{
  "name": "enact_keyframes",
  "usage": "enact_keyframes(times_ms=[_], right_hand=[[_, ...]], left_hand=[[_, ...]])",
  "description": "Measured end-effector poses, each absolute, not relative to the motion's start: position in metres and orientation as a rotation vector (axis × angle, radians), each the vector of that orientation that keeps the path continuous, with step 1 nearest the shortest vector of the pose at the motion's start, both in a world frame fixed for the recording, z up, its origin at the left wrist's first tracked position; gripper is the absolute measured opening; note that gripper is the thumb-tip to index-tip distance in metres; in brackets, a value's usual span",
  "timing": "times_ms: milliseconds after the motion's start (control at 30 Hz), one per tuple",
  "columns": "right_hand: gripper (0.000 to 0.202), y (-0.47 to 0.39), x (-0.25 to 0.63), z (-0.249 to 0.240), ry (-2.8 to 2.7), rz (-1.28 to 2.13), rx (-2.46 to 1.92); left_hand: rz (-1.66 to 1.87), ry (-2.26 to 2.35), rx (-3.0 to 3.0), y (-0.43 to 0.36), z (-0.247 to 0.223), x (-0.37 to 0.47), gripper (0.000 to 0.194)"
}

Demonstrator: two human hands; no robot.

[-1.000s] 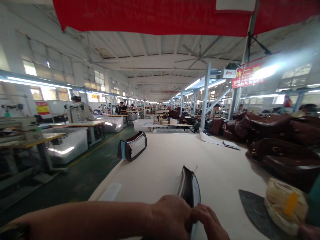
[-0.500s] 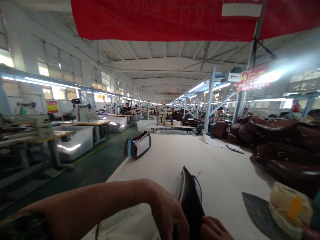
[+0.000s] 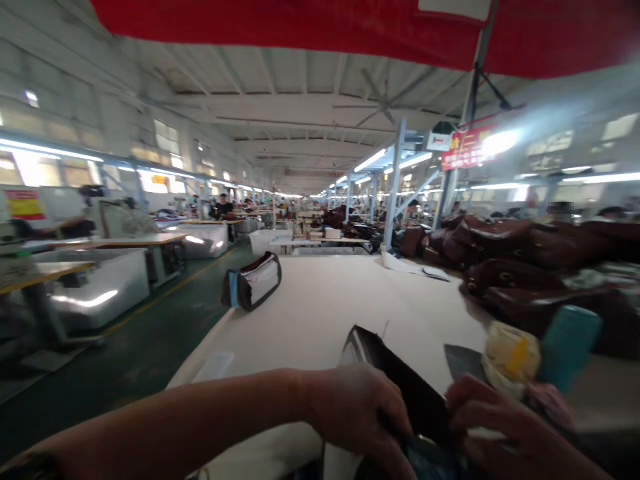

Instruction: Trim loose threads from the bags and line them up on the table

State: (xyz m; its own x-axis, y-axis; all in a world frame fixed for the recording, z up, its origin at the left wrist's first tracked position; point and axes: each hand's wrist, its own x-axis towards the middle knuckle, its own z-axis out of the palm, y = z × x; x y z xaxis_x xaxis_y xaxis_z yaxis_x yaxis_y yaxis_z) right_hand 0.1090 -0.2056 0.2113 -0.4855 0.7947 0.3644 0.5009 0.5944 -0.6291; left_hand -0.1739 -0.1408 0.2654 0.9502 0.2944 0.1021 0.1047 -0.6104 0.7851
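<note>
At the near side of the white table (image 3: 320, 293) a dark pouch (image 3: 415, 380) stands tilted, with a pale trimmed edge on its left. My left hand (image 3: 363, 407) reaches across from the left and is closed on the near part of the pouch, its fingertips partly hidden. On the other side, my right hand (image 3: 500, 427) pinches the pouch's right edge; motion blurs it somewhat. Below my hands a darker bluish part (image 3: 433, 460) shows, too blurred to make out. A loose thread sticks up behind the pouch.
A small black, white and blue bag (image 3: 253, 283) stands at the table's left edge. Brown leather bags (image 3: 520, 240) are piled on the right. Nearer are a yellowish roll (image 3: 510, 357), a teal cylinder (image 3: 570, 343) and a dark flat piece (image 3: 461, 363). Sewing tables and plastic bins line the left aisle.
My view has turned right and tipped a little upward. Both hands have shifted right, and the pouch now leans further over. My right hand has come up higher along its edge.
</note>
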Motion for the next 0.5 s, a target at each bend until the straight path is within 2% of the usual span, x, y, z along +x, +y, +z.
enact_keyframes(times_ms=[133,200,333,500], right_hand=[[0.034,-0.249,0.101,0.248,-1.979,0.554,-1.030],[0.051,-0.257,0.091,0.253,-2.020,0.587,-1.070],[0.043,-0.258,0.085,0.241,-2.017,0.537,-1.205],[0.037,-0.256,0.094,0.239,-1.918,0.816,-1.162]], left_hand=[[0.227,0.426,2.000,-0.161,0.277,-0.140,0.041],[0.142,0.505,1.924,-0.163,0.282,-0.132,0.037],[0.022,0.618,1.913,-0.160,0.281,-0.125,0.038],[-0.072,0.599,1.938,-0.154,0.277,-0.124,0.042]])
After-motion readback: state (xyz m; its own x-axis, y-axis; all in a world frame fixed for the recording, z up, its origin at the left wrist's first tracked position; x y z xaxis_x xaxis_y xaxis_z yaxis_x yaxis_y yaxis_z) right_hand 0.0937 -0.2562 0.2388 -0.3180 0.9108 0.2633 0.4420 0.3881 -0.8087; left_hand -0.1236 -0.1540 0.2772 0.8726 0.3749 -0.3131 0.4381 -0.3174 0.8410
